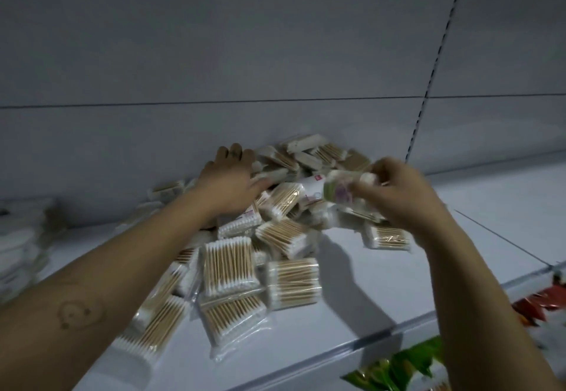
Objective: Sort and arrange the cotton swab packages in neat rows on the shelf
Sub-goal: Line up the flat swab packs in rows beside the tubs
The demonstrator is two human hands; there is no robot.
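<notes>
A loose heap of cotton swab packages [275, 237], clear bags of wooden sticks with white tips, lies jumbled on the white shelf [367, 268] against its back panel. My left hand [228, 180] reaches over the back left of the heap, fingers spread flat on the packages, with no clear grip on any. My right hand [398, 191] is raised above the right side of the heap and is closed on a blurred package with a green and purple label [340, 190]. A single package [387, 237] lies apart just below that hand.
Stacked white packs [21, 246] sit at the far left of the shelf. Below the shelf's front edge [382, 338], green [398, 366] and red [542, 301] goods show on a lower level. A slotted upright [428, 84] runs up the back panel at right.
</notes>
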